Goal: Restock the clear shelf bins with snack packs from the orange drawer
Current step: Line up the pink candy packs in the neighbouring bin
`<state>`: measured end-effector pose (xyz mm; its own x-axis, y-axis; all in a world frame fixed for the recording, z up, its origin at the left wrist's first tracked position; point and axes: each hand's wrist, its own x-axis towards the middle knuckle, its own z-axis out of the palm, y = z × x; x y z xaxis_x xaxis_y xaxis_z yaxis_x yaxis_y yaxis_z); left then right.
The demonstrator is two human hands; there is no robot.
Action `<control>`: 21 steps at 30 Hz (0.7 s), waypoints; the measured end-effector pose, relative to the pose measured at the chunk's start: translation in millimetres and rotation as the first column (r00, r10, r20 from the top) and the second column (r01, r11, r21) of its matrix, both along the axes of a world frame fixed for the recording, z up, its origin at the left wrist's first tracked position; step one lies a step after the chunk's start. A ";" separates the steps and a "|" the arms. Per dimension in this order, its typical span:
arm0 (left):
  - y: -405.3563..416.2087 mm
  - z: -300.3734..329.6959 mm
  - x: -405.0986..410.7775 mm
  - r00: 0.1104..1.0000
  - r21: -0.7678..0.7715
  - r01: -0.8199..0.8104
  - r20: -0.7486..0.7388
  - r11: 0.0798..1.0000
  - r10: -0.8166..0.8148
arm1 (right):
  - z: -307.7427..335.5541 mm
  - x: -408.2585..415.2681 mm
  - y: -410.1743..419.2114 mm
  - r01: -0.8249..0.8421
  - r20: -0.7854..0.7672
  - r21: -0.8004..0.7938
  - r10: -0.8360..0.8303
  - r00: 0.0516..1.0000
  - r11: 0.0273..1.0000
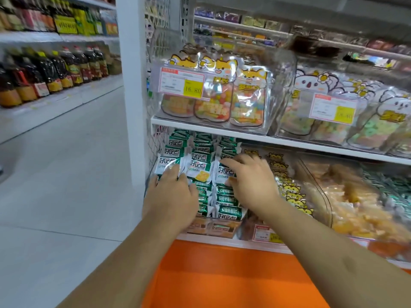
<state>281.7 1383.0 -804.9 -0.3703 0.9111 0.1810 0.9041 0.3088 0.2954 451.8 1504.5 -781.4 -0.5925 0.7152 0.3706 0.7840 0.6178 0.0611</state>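
- Left hand (175, 192), centre frame: fingers spread flat against the green snack packs (201, 172).
- Right hand (251, 181): fingers curled, pinching one pack's edge.
- Packs fill the clear bin (155, 156) on the lower shelf.
- Orange drawer (233, 278), bottom centre.
- Candy bags (220, 101), shelf above.

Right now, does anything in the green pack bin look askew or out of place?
Mostly tidy. The green snack packs stand in three rows, but the front ones lean at different angles under the left hand and right hand. Nothing looks spilled or torn; the image is blurred.
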 end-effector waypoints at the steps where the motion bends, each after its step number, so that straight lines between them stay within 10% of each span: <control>1: -0.3 1.0 0.8 1.000 -0.009 -0.008 -0.003 1.000 0.008 | -0.5 -0.7 -2.0 0.002 0.002 0.003 -0.002 1.000 1.000; 21: -0.7 -1.6 2.8 0.994 -0.053 0.100 -0.047 0.994 -0.102 | 9.8 -52.6 -11.7 -0.019 -0.052 -0.001 0.019 0.998 1.000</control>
<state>284.5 1382.4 -806.5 -0.2677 0.9518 0.1495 0.9446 0.2287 0.2354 399.3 1492.8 -771.6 -0.5861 0.7044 0.4004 0.7741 0.6328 0.0198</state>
